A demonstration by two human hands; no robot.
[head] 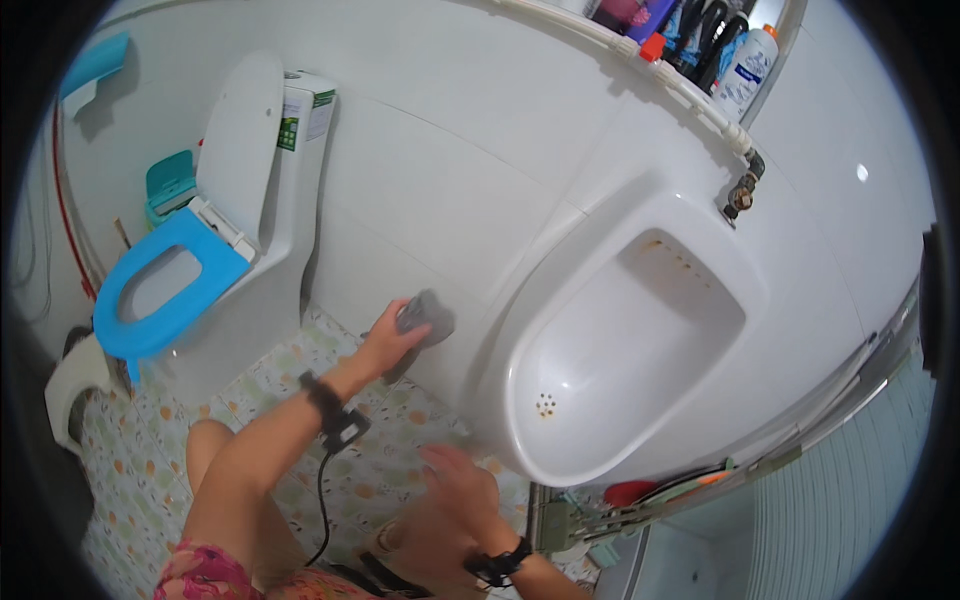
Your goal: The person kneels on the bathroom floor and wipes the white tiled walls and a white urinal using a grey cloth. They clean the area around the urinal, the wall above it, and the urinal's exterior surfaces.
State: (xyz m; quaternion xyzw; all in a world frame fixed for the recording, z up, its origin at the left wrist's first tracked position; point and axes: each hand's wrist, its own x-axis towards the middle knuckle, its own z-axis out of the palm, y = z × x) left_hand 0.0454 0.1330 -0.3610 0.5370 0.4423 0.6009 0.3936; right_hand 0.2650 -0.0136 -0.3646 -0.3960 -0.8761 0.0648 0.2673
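My left hand grips a crumpled grey cloth against or just in front of the white tiled wall, low down between the toilet and the urinal. Blurred by motion, my right hand is over the patterned floor near the urinal's lower end, its fingers apart and nothing seen in it. The white ceramic urinal hangs on the wall to the right, with rusty stains inside. On the left stands a toilet with its lid raised and a blue seat cover.
White pipes with a red valve handle run above the urinal, below a shelf of bottles. A teal bin sits behind the toilet. Basins stand beneath the urinal's right side. A black cable hangs from my left wrist.
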